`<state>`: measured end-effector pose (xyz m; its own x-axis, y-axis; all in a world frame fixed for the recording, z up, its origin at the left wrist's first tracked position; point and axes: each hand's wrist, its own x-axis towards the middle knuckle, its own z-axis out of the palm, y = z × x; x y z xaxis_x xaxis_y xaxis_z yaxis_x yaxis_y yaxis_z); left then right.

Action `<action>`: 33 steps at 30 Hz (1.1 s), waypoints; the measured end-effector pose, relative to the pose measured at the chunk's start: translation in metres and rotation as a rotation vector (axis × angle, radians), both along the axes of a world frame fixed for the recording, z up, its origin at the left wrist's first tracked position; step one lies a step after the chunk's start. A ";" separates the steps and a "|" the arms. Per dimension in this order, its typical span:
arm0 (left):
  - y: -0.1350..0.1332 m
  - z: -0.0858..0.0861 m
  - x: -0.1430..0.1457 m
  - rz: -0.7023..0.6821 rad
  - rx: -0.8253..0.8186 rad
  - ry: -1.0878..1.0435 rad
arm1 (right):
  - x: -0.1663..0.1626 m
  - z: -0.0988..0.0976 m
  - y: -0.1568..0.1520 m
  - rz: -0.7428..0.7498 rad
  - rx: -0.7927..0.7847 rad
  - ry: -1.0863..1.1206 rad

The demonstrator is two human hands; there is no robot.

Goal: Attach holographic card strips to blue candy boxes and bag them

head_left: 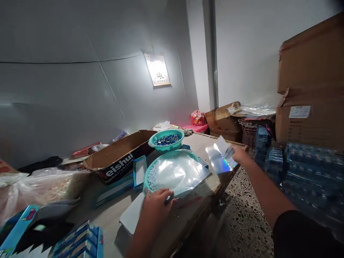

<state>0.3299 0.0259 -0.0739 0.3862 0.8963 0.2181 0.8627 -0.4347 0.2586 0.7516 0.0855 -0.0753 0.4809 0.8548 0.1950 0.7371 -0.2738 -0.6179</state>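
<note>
Hands apart. Right hand (240,154) pinches shiny sheet (215,159) at basin's (145,183) two o'clock. Left hand (158,201) by rim, seven o'clock; can't tell if gripping. Film (180,170) overlies basin, white beads (152,177) showing at nine. Gem bowl (173,147) at twelve; carton (120,169), ten.

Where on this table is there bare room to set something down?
Bare patches: tabletop between the small bowl and shiny sheet; another between the flat white piece and blue boxes. Crowded: around the large bowl and cardboard box.
</note>
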 end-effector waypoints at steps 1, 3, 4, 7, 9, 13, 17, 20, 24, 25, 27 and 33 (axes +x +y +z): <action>0.000 0.002 0.000 -0.007 -0.003 -0.012 | 0.004 -0.014 0.000 0.025 -0.032 0.035; 0.003 0.006 0.000 -0.030 -0.037 -0.049 | 0.005 -0.038 0.000 0.069 -0.058 0.081; 0.006 0.008 0.000 -0.035 -0.056 -0.068 | 0.004 -0.047 0.001 0.092 -0.064 0.098; 0.018 0.009 0.003 -0.006 -0.024 -0.081 | -0.002 -0.062 0.002 0.128 -0.045 0.115; 0.024 0.007 0.009 -0.004 0.043 -0.059 | -0.007 -0.066 0.002 0.128 0.001 0.111; 0.022 0.006 0.026 -0.079 0.066 -0.042 | -0.018 -0.066 -0.005 0.185 0.106 0.156; 0.018 0.009 0.032 -0.042 0.052 -0.027 | -0.026 -0.066 -0.009 0.396 0.134 0.585; 0.023 0.010 0.027 -0.004 0.019 -0.030 | -0.036 -0.060 -0.004 0.369 0.254 0.778; 0.031 0.009 0.021 0.027 0.019 -0.073 | -0.049 -0.047 0.009 0.166 0.519 0.701; 0.031 0.008 0.020 0.006 0.027 -0.079 | -0.051 -0.045 0.012 0.156 0.525 0.682; 0.031 0.005 0.019 -0.052 0.048 -0.093 | -0.052 -0.044 0.013 0.138 0.508 0.647; 0.028 -0.014 0.013 0.107 0.160 -0.635 | -0.046 -0.043 -0.022 -0.126 0.671 0.359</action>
